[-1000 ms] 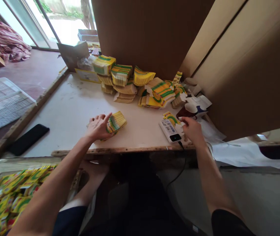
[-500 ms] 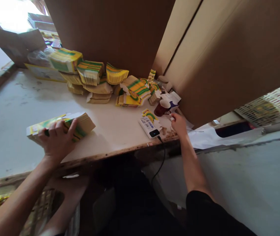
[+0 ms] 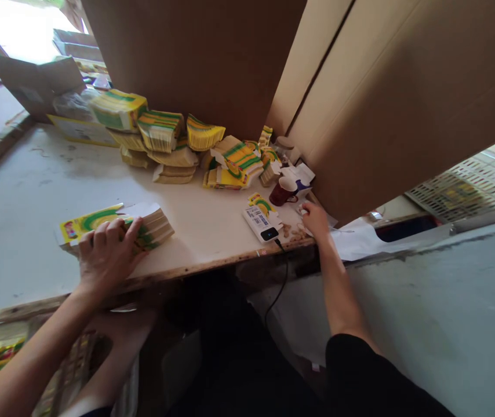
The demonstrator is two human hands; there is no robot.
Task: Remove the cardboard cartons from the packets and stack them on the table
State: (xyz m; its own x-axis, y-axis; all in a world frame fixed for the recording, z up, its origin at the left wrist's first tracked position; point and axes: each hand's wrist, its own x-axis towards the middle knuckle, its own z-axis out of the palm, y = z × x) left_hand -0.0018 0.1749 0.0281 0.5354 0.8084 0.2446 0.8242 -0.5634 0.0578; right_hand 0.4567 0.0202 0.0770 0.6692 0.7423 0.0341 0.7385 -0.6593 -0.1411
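My left hand (image 3: 110, 252) lies over a stack of flat yellow-and-green cartons (image 3: 158, 226) near the front edge of the white tabletop, its fingers bent over the top face. At the table's right corner, my right hand (image 3: 315, 220) has thumb and fingers pinched together. A small whitish bit shows at its fingertips, too small to name. Just beyond that hand stands a dark red mug (image 3: 282, 192). Left of the hand, a white power bank (image 3: 259, 223) with a dark display has a black cable plugged in.
More bundled cartons (image 3: 160, 130) are piled along the back, against a tall brown cardboard sheet (image 3: 195, 58). Small brown scraps (image 3: 297, 233) lie by the power bank. A plastic crate (image 3: 477, 185) is at the far right, an open cardboard box (image 3: 39, 81) at the back left.
The carton stack under my left hand has turned, so more of its printed top shows, and moved slightly right. My right hand stays pinched at the corner. The view has shifted a little.
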